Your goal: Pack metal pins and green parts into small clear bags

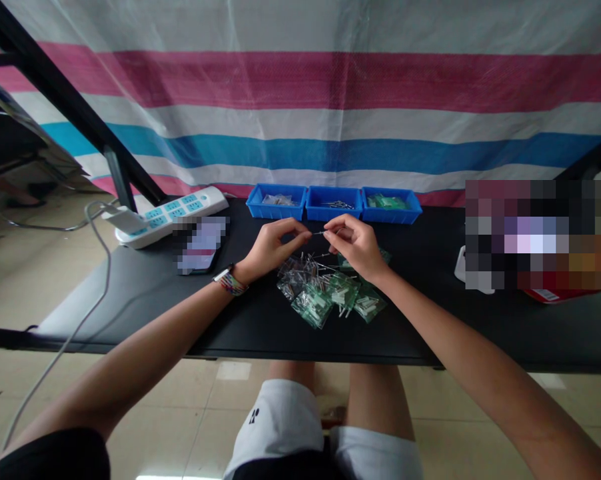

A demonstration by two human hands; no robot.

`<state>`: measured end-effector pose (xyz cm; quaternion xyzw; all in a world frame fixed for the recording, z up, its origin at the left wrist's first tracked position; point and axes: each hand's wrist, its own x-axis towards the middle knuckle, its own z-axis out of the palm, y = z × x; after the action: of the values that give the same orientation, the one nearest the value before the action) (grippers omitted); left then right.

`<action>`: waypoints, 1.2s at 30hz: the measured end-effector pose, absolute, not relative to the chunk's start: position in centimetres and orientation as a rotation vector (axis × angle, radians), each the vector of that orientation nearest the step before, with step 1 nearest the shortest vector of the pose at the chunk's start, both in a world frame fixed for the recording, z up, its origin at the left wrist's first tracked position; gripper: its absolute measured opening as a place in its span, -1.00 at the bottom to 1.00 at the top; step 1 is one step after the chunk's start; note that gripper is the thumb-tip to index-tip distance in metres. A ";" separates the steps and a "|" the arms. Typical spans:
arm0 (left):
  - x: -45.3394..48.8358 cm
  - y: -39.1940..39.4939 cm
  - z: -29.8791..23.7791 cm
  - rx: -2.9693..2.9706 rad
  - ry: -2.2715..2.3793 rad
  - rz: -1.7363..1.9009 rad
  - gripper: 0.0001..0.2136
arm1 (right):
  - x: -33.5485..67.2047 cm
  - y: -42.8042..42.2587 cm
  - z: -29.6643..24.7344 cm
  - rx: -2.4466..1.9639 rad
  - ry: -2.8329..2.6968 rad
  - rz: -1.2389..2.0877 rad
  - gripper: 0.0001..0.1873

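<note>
Between my two hands stretches a thin metal pin (317, 233), pinched at both ends just in front of the blue bins. My left hand (274, 245) closes thumb and fingertips on its left end; my right hand (354, 244) grips the right end the same way. Right below my hands lies a pile of small clear bags (291, 277) and green-tinted bags (313, 305) with short rods inside. Several loose metal pins (325, 267) rest on top of the pile. What exactly the pin is cannot be made out at this size.
Three blue bins stand in a row at the back: a left bin (275, 210) with clear bags, a middle bin (333, 213) with metal pins, a right bin (391, 215) with green bags. A power strip (178, 215) and phone (203, 247) lie left on the black table (145, 293).
</note>
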<state>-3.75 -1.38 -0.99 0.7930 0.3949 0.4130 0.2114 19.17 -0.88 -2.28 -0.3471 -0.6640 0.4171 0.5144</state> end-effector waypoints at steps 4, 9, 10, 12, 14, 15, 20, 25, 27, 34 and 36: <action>-3.8 -1.3 -1.0 2.179 1.083 1.138 -0.68 | 19.2 -0.7 -2.5 -0.820 -1.591 0.976 -0.76; -3.8 -1.4 -0.9 2.171 1.053 1.125 -0.65 | 19.3 -0.5 -2.6 -0.864 -1.601 0.954 -0.76; -3.8 -1.5 -0.9 2.167 1.055 1.126 -0.65 | 19.3 -0.5 -2.6 -0.865 -1.606 0.961 -0.74; -3.8 -1.5 -1.0 2.152 1.053 1.136 -0.65 | 19.4 -0.5 -2.6 -0.860 -1.617 0.976 -0.68; -3.7 -1.5 -1.0 2.142 1.039 1.149 -0.66 | 19.4 -0.5 -2.7 -0.854 -1.630 0.991 -0.63; -3.7 -1.5 -1.0 2.143 1.033 1.154 -0.67 | 19.4 -0.5 -2.6 -0.852 -1.634 0.994 -0.62; -3.7 -1.5 -0.8 2.195 1.056 1.171 -0.69 | 19.2 -0.7 -2.5 -0.853 -1.627 1.003 -0.64; -3.7 -1.5 -0.8 2.185 1.089 1.118 -0.63 | 18.9 -0.8 -2.4 -0.817 -1.566 1.121 -0.70; -3.7 -1.4 -0.8 2.168 1.100 1.109 -0.61 | 18.9 -0.7 -2.5 -0.804 -1.553 1.129 -0.71; -3.9 -1.2 -0.9 2.180 1.067 1.144 -0.63 | 19.0 -0.5 -2.5 -0.833 -1.560 1.096 -0.63; -3.9 -1.3 -0.9 2.179 1.046 1.161 -0.66 | 19.0 -0.5 -2.4 -0.834 -1.559 1.093 -0.59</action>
<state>-3.86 -1.29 -0.91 0.7912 0.3798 0.4216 0.2280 19.02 -0.47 -2.43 -0.3458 -0.6464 0.4532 0.5070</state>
